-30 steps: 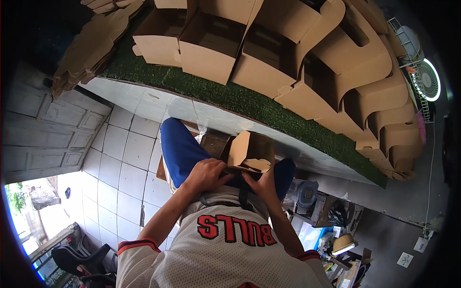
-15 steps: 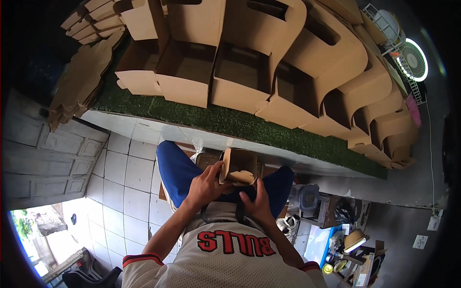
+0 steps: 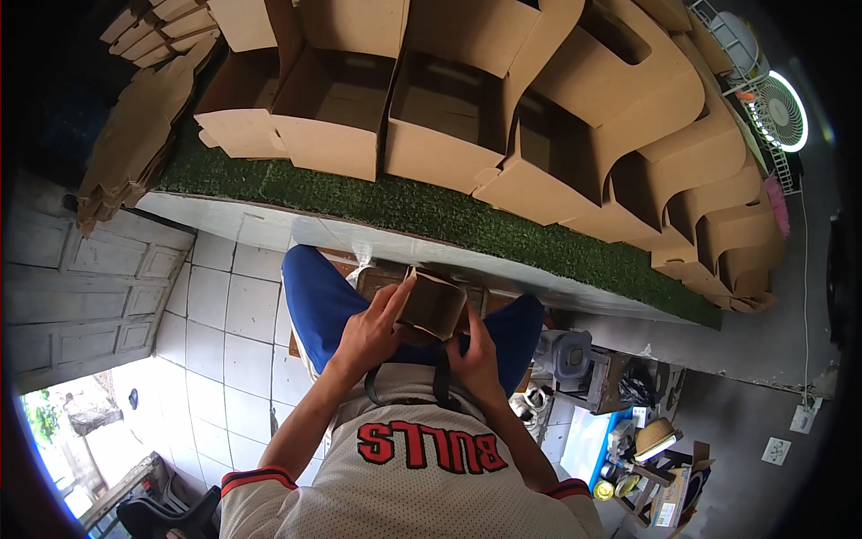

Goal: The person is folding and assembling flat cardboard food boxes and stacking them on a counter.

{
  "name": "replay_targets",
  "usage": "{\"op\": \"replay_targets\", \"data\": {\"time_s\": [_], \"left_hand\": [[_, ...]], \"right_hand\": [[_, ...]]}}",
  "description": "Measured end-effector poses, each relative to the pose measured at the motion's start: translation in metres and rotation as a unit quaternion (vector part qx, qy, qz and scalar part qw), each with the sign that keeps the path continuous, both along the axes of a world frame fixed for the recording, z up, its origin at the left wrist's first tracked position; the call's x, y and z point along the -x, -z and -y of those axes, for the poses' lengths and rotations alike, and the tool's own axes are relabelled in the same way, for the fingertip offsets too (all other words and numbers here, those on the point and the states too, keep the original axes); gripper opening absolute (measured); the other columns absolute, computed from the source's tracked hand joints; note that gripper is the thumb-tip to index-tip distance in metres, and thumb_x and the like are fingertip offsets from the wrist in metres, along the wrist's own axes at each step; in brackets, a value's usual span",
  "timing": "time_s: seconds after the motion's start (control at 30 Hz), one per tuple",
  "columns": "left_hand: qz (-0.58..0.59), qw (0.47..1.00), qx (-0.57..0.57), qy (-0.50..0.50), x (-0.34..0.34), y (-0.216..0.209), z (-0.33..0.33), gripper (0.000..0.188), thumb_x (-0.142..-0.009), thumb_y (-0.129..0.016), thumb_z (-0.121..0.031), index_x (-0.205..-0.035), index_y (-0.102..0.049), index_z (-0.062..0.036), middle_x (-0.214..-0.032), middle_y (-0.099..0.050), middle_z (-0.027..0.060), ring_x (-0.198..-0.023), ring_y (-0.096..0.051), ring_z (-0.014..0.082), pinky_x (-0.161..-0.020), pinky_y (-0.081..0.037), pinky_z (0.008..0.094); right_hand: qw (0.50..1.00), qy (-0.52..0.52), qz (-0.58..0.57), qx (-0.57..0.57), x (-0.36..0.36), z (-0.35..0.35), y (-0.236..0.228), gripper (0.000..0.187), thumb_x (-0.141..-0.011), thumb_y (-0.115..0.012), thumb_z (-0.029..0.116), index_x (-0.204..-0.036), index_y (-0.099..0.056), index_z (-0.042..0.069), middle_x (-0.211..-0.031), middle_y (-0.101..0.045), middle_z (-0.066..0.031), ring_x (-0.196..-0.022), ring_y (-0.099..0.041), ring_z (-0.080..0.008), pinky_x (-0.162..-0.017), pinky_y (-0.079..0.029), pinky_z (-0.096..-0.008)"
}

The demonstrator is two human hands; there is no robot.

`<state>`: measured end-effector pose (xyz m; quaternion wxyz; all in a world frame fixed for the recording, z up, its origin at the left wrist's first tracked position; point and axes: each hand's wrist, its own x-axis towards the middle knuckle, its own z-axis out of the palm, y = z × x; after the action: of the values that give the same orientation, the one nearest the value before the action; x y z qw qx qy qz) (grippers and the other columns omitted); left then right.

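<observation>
Over my lap I hold a small brown cardboard box [image 3: 433, 307], its open side showing a shadowed inside. My left hand [image 3: 370, 331] grips the box's left wall, fingers along the outside up to the top left corner. On the right wall rests my right hand [image 3: 474, 352], its fingers closed against the card near the lower right corner. Both thumbs are partly hidden by the box. Beyond my knees, a row of larger open cardboard boxes [image 3: 328, 139] with tall cut-out backs stands on a green turf-covered table [image 3: 431, 220].
Flattened cardboard [image 3: 135, 135] is stacked at the table's left end. A lit ring fan [image 3: 779, 112] hangs at the far right. Down to the right are a clear plastic tub [image 3: 567, 352] and a cluttered shelf. A panelled door [image 3: 99, 278] stands left, over white floor tiles [image 3: 251, 305].
The small box has tilted and turned in my hands; the flap that stood across its opening now lies out of sight. My right hand has shifted slightly down and left along its side.
</observation>
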<state>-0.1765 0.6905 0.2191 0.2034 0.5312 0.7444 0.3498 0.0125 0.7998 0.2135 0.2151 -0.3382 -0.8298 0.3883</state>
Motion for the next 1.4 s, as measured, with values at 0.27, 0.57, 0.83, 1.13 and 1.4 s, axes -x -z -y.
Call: {"op": "replay_targets", "data": {"time_s": [0.27,0.57,0.83,1.13,1.4], "left_hand": [[0.097,0.989,-0.058,-0.091,0.007,-0.004,-0.004,0.057,-0.086,-0.071,-0.022,-0.136,-0.049,-0.0093,-0.114,-0.063,0.0155,-0.078,-0.070,0.0297,-0.063,-0.056,0.0380],[0.044,0.982,-0.049,-0.177,-0.001,0.010,-0.026,0.015,-0.086,-0.070,-0.013,-0.097,-0.068,-0.0020,-0.081,-0.071,0.0141,-0.072,-0.072,0.0260,-0.062,-0.056,0.0330],[-0.006,0.979,-0.071,-0.189,-0.001,0.024,-0.025,0.009,-0.085,-0.068,-0.013,-0.089,-0.066,-0.0059,-0.081,-0.066,0.0149,-0.072,-0.066,0.0353,-0.062,-0.054,0.0416],[0.021,0.947,-0.201,-0.250,0.045,-0.053,0.025,0.008,-0.080,-0.069,-0.012,-0.086,-0.065,-0.0076,-0.077,-0.064,0.0127,-0.064,-0.065,0.0295,-0.056,-0.052,0.0386],[-0.434,0.806,-0.070,-0.397,0.256,-0.176,0.096,0.021,-0.083,-0.069,-0.003,-0.104,-0.068,-0.0076,-0.103,-0.068,0.0094,-0.093,-0.067,0.0276,-0.079,-0.053,0.0394]], "right_hand": [[0.996,0.073,-0.038,0.031,0.008,-0.005,0.003,0.048,-0.090,-0.064,0.014,-0.132,-0.051,-0.005,-0.089,-0.070,-0.0182,-0.077,-0.072,-0.0266,-0.065,-0.055,-0.0333],[0.996,0.061,0.047,-0.051,0.028,-0.014,0.004,0.023,-0.088,-0.069,0.020,-0.092,-0.069,-0.003,-0.066,-0.066,-0.0208,-0.060,-0.068,-0.0346,-0.053,-0.053,-0.0397],[0.992,0.043,0.080,-0.089,0.028,-0.019,0.012,0.023,-0.089,-0.068,0.022,-0.088,-0.069,-0.001,-0.067,-0.065,-0.0223,-0.063,-0.066,-0.0396,-0.055,-0.052,-0.0428],[0.994,0.056,0.099,0.005,0.011,-0.031,-0.010,0.027,-0.092,-0.066,0.027,-0.095,-0.070,0.001,-0.074,-0.069,-0.0178,-0.066,-0.069,-0.0311,-0.060,-0.053,-0.0369],[0.987,0.110,0.106,0.038,-0.017,-0.056,-0.006,0.023,-0.091,-0.067,0.023,-0.099,-0.069,0.002,-0.080,-0.071,-0.0167,-0.075,-0.072,-0.0284,-0.067,-0.055,-0.0353]]}}
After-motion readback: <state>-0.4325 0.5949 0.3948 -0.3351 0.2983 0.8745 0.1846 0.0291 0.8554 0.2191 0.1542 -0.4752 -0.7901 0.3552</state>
